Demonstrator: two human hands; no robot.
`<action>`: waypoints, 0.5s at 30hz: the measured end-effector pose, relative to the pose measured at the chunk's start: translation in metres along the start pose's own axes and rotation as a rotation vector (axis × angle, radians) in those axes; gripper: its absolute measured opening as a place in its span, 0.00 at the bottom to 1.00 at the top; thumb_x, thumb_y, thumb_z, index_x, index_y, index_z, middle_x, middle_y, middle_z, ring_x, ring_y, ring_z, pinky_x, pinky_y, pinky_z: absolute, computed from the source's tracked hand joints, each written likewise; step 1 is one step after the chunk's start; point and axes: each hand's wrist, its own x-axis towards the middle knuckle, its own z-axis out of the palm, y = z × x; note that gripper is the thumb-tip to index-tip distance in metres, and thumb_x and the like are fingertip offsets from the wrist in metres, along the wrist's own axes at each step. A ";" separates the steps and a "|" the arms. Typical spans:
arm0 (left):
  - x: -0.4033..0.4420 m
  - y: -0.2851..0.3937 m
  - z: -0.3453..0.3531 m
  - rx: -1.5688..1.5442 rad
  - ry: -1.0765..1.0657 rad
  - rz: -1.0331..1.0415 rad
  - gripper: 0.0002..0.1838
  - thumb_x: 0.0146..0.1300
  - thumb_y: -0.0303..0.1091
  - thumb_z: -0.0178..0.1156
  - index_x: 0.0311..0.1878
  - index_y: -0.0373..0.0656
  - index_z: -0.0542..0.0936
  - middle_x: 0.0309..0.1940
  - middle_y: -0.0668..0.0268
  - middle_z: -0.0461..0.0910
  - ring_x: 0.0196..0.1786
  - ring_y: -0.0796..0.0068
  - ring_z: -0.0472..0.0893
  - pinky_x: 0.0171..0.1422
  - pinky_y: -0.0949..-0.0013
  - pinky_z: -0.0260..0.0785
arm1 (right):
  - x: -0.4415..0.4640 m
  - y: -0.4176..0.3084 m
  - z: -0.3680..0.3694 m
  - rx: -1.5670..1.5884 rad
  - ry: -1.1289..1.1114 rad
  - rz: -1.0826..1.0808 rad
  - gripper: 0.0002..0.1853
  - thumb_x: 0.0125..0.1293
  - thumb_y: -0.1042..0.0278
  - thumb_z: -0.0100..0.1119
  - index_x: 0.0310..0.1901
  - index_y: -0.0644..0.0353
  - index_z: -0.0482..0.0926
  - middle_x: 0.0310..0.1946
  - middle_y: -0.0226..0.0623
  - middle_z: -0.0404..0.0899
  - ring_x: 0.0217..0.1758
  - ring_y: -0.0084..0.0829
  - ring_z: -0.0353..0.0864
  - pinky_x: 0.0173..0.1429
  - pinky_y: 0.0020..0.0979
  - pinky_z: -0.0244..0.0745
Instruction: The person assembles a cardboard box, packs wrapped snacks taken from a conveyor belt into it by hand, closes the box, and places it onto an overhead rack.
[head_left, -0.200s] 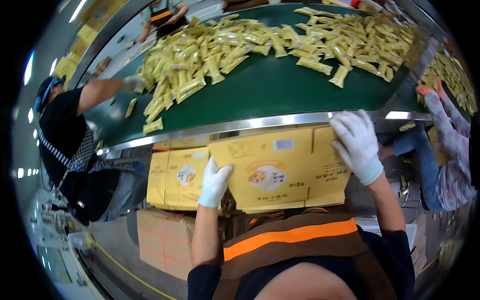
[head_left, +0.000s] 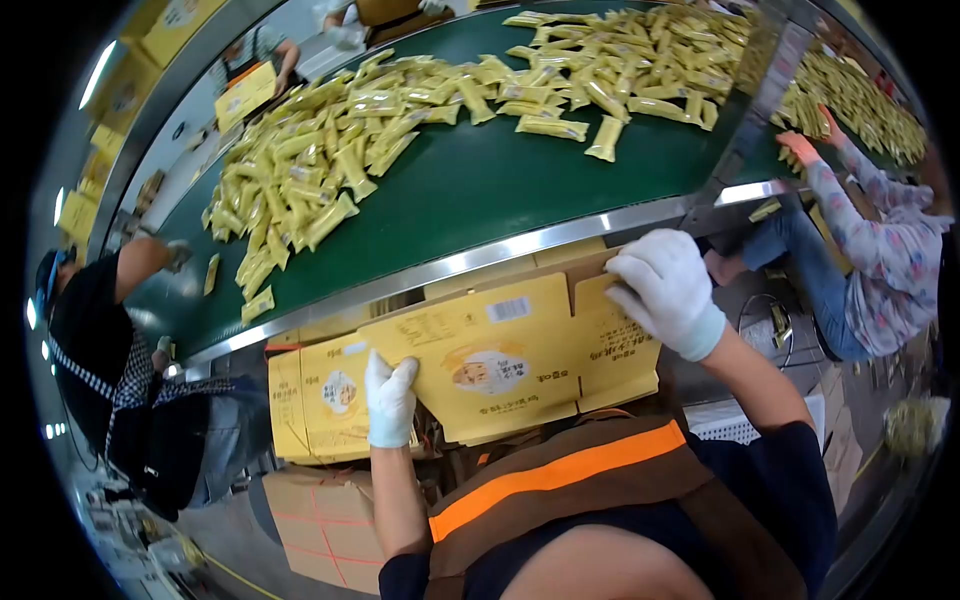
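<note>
In front of my body I hold a folded-flat yellow cardboard box [head_left: 540, 365], printed with a round picture, lettering and a barcode. My left hand [head_left: 391, 398], in a white glove, is closed on its left edge with the thumb on the printed face. My right hand [head_left: 668, 292], also gloved, grips the top edge near the right corner; its fingertips are partly hidden behind the cardboard. Another yellow box [head_left: 335, 395] with the same print is to the left, just beyond my left hand.
A green conveyor belt [head_left: 470, 190] with a metal edge runs ahead, heaped with yellow wrapped packets [head_left: 350, 130]. A brown carton [head_left: 325, 525] tied with red string is low at left. Co-workers are at the left [head_left: 95, 370], far side and right [head_left: 870, 255].
My view has turned slightly, so the belt and packets appear further left. Both hands still hold the box. Across the belt, a yellow piece of cardboard now shows by a co-worker's hand.
</note>
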 end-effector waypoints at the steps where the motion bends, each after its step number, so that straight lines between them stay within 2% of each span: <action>1: 0.003 -0.001 0.005 0.012 0.051 0.024 0.27 0.65 0.27 0.54 0.68 0.32 0.66 0.62 0.57 0.75 0.64 0.65 0.73 0.72 0.62 0.62 | 0.000 0.000 0.002 0.043 -0.007 0.070 0.13 0.50 0.70 0.71 0.37 0.56 0.79 0.33 0.35 0.78 0.38 0.40 0.77 0.48 0.40 0.71; 3: 0.007 0.000 0.022 0.023 0.165 0.083 0.28 0.66 0.27 0.52 0.70 0.32 0.64 0.64 0.57 0.73 0.66 0.64 0.72 0.73 0.61 0.61 | 0.003 0.010 0.008 0.127 -0.021 0.193 0.09 0.53 0.68 0.70 0.31 0.57 0.78 0.27 0.35 0.78 0.32 0.39 0.76 0.43 0.37 0.70; 4: 0.010 0.008 0.028 0.078 0.144 0.137 0.36 0.70 0.42 0.56 0.75 0.34 0.59 0.68 0.54 0.69 0.70 0.61 0.69 0.77 0.57 0.55 | 0.016 0.006 0.012 0.317 0.074 0.295 0.10 0.59 0.67 0.67 0.25 0.59 0.76 0.23 0.36 0.76 0.28 0.41 0.73 0.37 0.36 0.67; 5: 0.012 0.015 0.040 0.002 0.125 0.236 0.39 0.69 0.50 0.55 0.76 0.35 0.58 0.69 0.54 0.68 0.71 0.59 0.68 0.78 0.55 0.53 | 0.029 0.001 0.008 0.638 0.043 0.381 0.10 0.60 0.67 0.66 0.24 0.59 0.77 0.23 0.36 0.77 0.28 0.41 0.76 0.34 0.37 0.67; 7: 0.019 0.033 0.068 -0.135 0.092 0.436 0.47 0.68 0.64 0.53 0.78 0.37 0.55 0.71 0.52 0.67 0.72 0.56 0.66 0.80 0.52 0.49 | 0.058 -0.004 0.016 1.025 -0.287 0.049 0.13 0.61 0.65 0.65 0.22 0.59 0.77 0.20 0.38 0.76 0.25 0.42 0.76 0.31 0.39 0.67; 9: 0.013 0.061 0.089 -0.144 0.109 0.375 0.60 0.59 0.82 0.44 0.79 0.39 0.50 0.73 0.49 0.62 0.77 0.51 0.58 0.82 0.51 0.43 | 0.075 -0.014 0.010 0.921 -0.753 -0.052 0.15 0.63 0.63 0.63 0.21 0.58 0.76 0.17 0.41 0.75 0.22 0.45 0.74 0.29 0.40 0.67; 10: 0.012 0.068 0.066 0.066 -0.022 0.352 0.61 0.59 0.84 0.39 0.79 0.38 0.50 0.73 0.48 0.62 0.78 0.49 0.56 0.81 0.51 0.44 | 0.077 -0.011 0.019 0.785 -0.877 -0.109 0.18 0.64 0.58 0.62 0.20 0.58 0.75 0.17 0.43 0.74 0.22 0.49 0.72 0.28 0.41 0.67; 12: 0.029 0.061 0.052 -0.190 -0.630 0.214 0.60 0.61 0.82 0.35 0.78 0.34 0.53 0.72 0.48 0.65 0.74 0.47 0.64 0.80 0.49 0.45 | 0.045 0.000 0.055 0.592 -0.881 -0.248 0.19 0.64 0.53 0.61 0.21 0.56 0.75 0.16 0.40 0.74 0.22 0.49 0.75 0.29 0.43 0.69; 13: 0.039 0.058 0.050 -0.319 -0.927 0.143 0.59 0.62 0.82 0.33 0.77 0.33 0.55 0.71 0.48 0.67 0.72 0.46 0.67 0.80 0.48 0.45 | 0.028 0.002 0.066 0.474 -0.862 -0.327 0.18 0.63 0.53 0.61 0.21 0.56 0.75 0.15 0.40 0.74 0.22 0.48 0.75 0.29 0.43 0.70; 14: 0.047 0.058 0.054 -0.761 -0.627 -0.412 0.58 0.62 0.80 0.38 0.77 0.34 0.55 0.72 0.51 0.66 0.73 0.52 0.66 0.81 0.50 0.44 | 0.018 0.004 0.068 0.425 -0.825 -0.376 0.17 0.63 0.53 0.61 0.23 0.54 0.76 0.13 0.39 0.74 0.21 0.47 0.76 0.29 0.44 0.71; 15: 0.056 0.058 0.065 -1.169 -0.254 -0.953 0.57 0.61 0.78 0.43 0.78 0.35 0.55 0.72 0.54 0.66 0.74 0.58 0.66 0.81 0.51 0.42 | 0.019 -0.002 0.058 0.287 -0.803 -0.408 0.15 0.60 0.53 0.63 0.24 0.53 0.75 0.19 0.36 0.78 0.27 0.40 0.80 0.32 0.41 0.71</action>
